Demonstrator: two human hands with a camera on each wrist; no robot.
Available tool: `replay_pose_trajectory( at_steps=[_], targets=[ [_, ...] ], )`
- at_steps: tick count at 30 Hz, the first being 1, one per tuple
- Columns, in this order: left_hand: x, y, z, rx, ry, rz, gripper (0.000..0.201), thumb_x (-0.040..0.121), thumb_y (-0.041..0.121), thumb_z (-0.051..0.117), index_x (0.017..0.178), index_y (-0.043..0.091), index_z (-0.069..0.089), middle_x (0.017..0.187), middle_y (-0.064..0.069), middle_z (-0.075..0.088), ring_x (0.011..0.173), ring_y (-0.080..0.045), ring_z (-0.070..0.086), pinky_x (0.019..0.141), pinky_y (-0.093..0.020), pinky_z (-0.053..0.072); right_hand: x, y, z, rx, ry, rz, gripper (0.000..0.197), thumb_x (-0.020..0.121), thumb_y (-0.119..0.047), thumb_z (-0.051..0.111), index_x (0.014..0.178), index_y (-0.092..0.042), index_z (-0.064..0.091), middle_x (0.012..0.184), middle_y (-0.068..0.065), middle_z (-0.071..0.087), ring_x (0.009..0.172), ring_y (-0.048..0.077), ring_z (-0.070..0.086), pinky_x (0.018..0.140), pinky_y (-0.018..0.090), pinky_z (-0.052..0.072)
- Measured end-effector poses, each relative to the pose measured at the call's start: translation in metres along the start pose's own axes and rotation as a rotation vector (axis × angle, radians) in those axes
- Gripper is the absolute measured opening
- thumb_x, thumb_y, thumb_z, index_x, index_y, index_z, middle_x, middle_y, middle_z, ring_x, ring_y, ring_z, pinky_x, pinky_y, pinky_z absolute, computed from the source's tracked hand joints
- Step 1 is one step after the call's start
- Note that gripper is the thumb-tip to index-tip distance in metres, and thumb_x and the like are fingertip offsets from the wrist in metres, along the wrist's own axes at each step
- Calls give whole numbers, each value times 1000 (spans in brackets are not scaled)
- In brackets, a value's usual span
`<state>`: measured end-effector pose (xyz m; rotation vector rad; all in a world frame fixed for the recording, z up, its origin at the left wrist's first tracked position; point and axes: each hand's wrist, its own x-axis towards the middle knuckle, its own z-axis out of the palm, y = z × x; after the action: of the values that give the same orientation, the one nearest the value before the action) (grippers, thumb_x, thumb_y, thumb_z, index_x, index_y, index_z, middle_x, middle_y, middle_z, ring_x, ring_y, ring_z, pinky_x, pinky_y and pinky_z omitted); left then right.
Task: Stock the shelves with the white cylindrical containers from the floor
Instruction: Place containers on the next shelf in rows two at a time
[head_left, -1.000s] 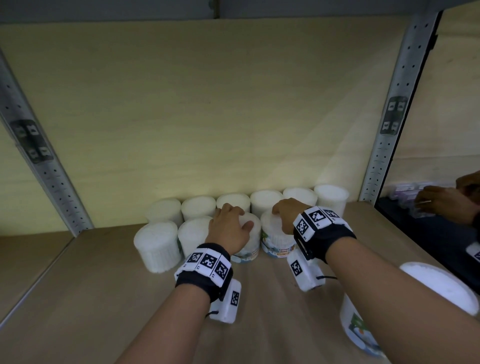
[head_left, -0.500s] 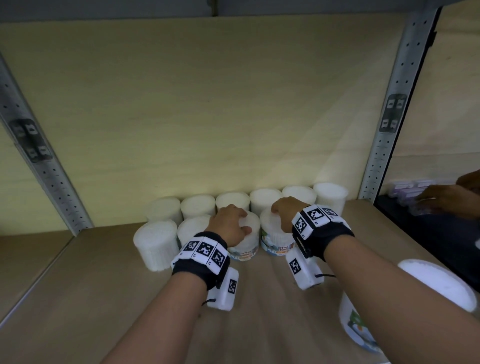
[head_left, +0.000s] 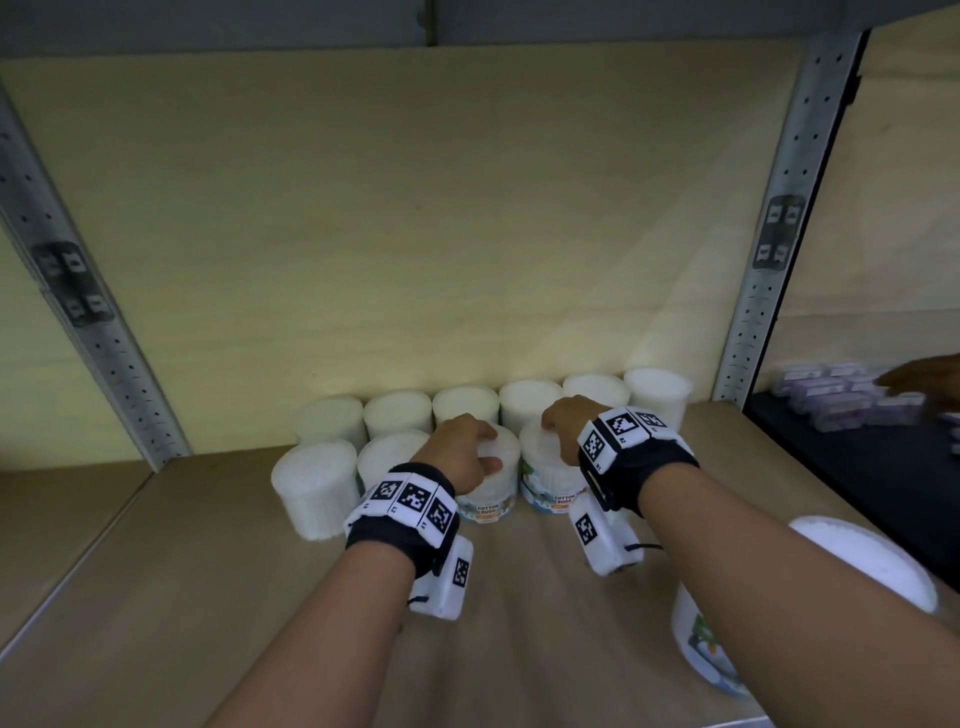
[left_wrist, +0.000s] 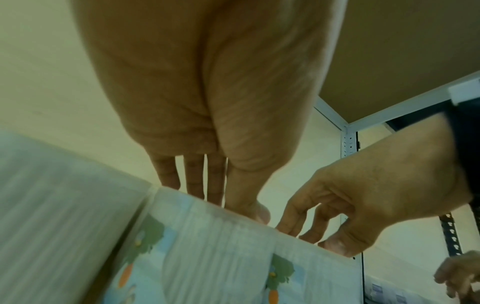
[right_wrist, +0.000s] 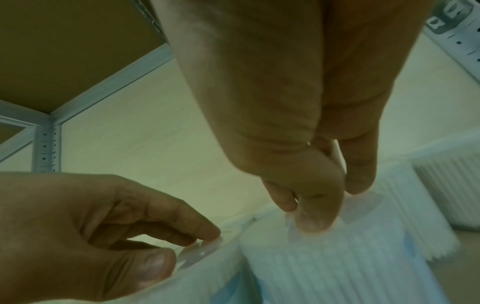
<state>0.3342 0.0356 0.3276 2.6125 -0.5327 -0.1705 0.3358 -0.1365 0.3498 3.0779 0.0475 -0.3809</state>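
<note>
Two white cylindrical containers with "Cotton Buds" labels stand side by side in the front row on the wooden shelf (head_left: 519, 597). My left hand (head_left: 470, 457) grips the left container (head_left: 491, 501) from above, thumb and curled fingers on its lid rim (right_wrist: 205, 250). My right hand (head_left: 561, 428) grips the right container (head_left: 550, 491) by its top, thumb pressing the lid (right_wrist: 315, 220). Both containers sit just in front of the back row of white containers (head_left: 530, 402). Another white container (head_left: 857, 564) stands near the shelf's front, partly hidden under my right forearm.
Two more white containers (head_left: 317, 486) stand at the left of the front row. Grey perforated uprights (head_left: 763, 291) frame the bay, and a shelf board is overhead. In the bay to the right, another person's hand (head_left: 930, 374) is near small purple boxes (head_left: 841, 397).
Both hands stay on the same two containers, which have edged slightly toward the back row. The other person's hand at the right has drawn away toward the frame edge.
</note>
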Motion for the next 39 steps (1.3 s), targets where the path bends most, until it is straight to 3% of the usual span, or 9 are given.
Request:
replay_pose_trajectory(
  at_steps=[3,8,12,15,18,23,31,39],
  targets=[
    [-8,3,0,41,-14,7,53,89,26,63,137,13,46,142,-5,45,133,-22,42,110,-30,33,-1,1,3,-31,-58,18,45,97,-5,47,140,7,41,147,19,43,137,26,42,108,27,33],
    [-31,9,3,73,-22,10,54,88,30,64,137,15,47,142,-4,45,131,-21,44,109,-32,35,-25,-5,2,-81,-120,15,45,97,-9,49,139,7,43,146,18,44,136,26,43,106,23,31],
    [-56,14,4,81,-35,24,54,87,31,65,136,15,48,141,-3,46,130,-21,45,108,-30,36,-54,-5,2,-132,-60,-10,49,83,-29,66,127,-10,57,132,6,58,116,26,59,100,33,49],
    [-74,19,5,102,-50,30,53,86,32,66,134,16,50,138,-3,47,128,-21,46,104,-30,37,-43,10,22,-143,-57,-58,57,75,-45,69,122,-15,58,127,4,61,109,23,61,98,33,50],
    [-94,24,8,124,-57,40,52,85,34,67,131,17,50,137,-3,47,127,-21,46,104,-32,39,-104,-14,3,-105,-79,-62,56,80,-35,70,126,-7,56,127,9,60,113,27,60,97,34,50],
    [-125,29,14,128,-42,64,50,84,36,67,128,18,53,137,-4,48,126,-22,47,105,-38,41,-145,-16,9,-53,-86,-64,55,87,-21,67,134,-1,47,136,14,52,122,30,54,98,34,45],
    [-157,43,20,156,-37,111,48,85,38,65,128,18,54,134,-2,50,125,-21,45,105,-36,40,-185,-4,25,7,-22,-117,55,82,-22,70,132,-11,50,133,7,55,118,27,55,103,39,45],
    [-169,51,24,154,-4,123,49,85,39,66,128,18,55,135,0,52,125,-19,46,105,-35,39,-204,8,36,124,-8,-108,57,89,-22,64,141,-15,43,144,4,44,130,22,46,109,33,39]
  ],
)
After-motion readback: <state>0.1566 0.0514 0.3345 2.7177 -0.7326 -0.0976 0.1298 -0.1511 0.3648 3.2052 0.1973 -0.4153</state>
